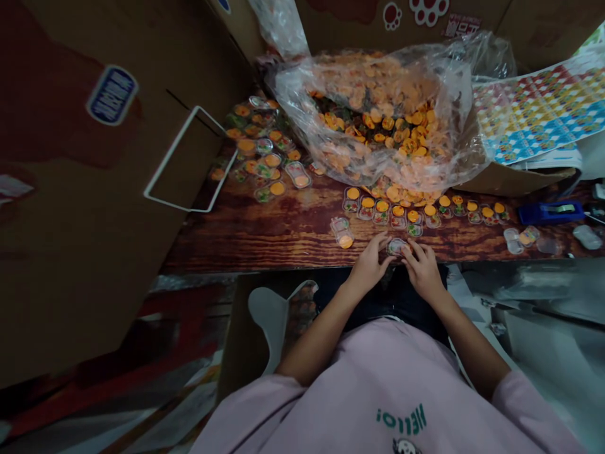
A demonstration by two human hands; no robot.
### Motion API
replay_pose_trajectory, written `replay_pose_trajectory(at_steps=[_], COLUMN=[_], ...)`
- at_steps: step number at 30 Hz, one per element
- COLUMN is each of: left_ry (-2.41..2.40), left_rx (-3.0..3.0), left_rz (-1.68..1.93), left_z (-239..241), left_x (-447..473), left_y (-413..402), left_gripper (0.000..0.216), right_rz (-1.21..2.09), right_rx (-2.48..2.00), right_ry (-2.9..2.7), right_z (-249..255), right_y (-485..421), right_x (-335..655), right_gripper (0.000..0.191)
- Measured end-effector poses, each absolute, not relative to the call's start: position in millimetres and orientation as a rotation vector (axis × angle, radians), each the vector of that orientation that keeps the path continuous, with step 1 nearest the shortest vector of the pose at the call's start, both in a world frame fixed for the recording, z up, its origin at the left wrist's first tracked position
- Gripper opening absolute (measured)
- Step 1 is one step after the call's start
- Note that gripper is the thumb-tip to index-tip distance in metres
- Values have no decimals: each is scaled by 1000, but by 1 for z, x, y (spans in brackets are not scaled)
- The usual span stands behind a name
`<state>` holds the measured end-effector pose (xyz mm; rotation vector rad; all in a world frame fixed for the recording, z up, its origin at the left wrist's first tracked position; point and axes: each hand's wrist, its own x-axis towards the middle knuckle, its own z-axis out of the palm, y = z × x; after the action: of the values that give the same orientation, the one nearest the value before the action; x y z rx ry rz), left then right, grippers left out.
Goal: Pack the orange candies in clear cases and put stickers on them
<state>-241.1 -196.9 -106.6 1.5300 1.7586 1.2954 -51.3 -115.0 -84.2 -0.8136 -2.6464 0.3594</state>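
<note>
On the near side of the clear plastic bag (359, 169) of orange discs (416, 140), fingers of the left hand (369, 265) and right hand (424, 270) grip a small clear pack (396, 247) from either side. Similar packs (413, 223) form a row just before that bag; a loose heap (267, 167) lies to its left.

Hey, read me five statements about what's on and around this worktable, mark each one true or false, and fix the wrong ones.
1. The left hand and right hand hold the same clear pack. True.
2. The tape dispenser is red. False: the tape dispenser is blue.
3. A row of packs lies between the hands and the plastic bag. True.
4. The printed sheet is left of the plastic bag. False: the printed sheet is to its right.
5. The plastic bag contains orange pieces. True.
</note>
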Motion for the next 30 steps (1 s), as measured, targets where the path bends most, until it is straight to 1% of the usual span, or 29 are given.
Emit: replay_pose_trajectory(at_steps=[2, 6, 9, 12, 14, 16, 18, 20, 23, 25, 27, 30], left_ry=[1740, 1749, 1759, 1852, 1890, 1870, 1828, 1830, 1917, 1957, 1941, 1950], left_rx=[1537, 1690, 1776, 1934, 2041, 2114, 2156, 2158, 2098, 2070, 2078, 2041], left_rz=[1271, 1182, 1135, 950, 762, 628, 565, 548, 557, 561, 551, 585], left_z=[-106, -103, -99, -93, -89, -87, -87, -86, -80, -75, -69, -66], left_x=[-243, -248, -248, -244, -239, -233, -227, -221, -214, -212, -214, -219], left_y=[-196, -196, -197, -203, -211, -219, -225, -225, -214, -202, -192, -182], left_gripper=[54, 44, 42, 49, 59, 66, 67, 66, 61, 51, 43, 44], right_rz=[424, 475, 446, 393, 330, 266, 254, 301, 410, 437, 408, 372], right_rx=[-817, -787, -737, -697, -684, -698, -713, -692, -632, -652, -758, -952], right_ry=[-2641, -2668, -2689, -2719, -2785, -2858, -2904, -2931, -2929, -2885, -2802, -2613], right_z=[-81, -76, -77, -82, -86, -88, -88, -83, -73, -68, -67, -74], right_y=[-113, -107, -104, -107, -115, -123, -129, -128, -117, -112, -114, -127], right_x=[-50, -54, -55, -51, -48, -44, -41, -39, -38, -39, -42, -47], right_gripper=[45, 42, 38, 38, 45, 57, 67, 69, 63, 55, 47, 39])
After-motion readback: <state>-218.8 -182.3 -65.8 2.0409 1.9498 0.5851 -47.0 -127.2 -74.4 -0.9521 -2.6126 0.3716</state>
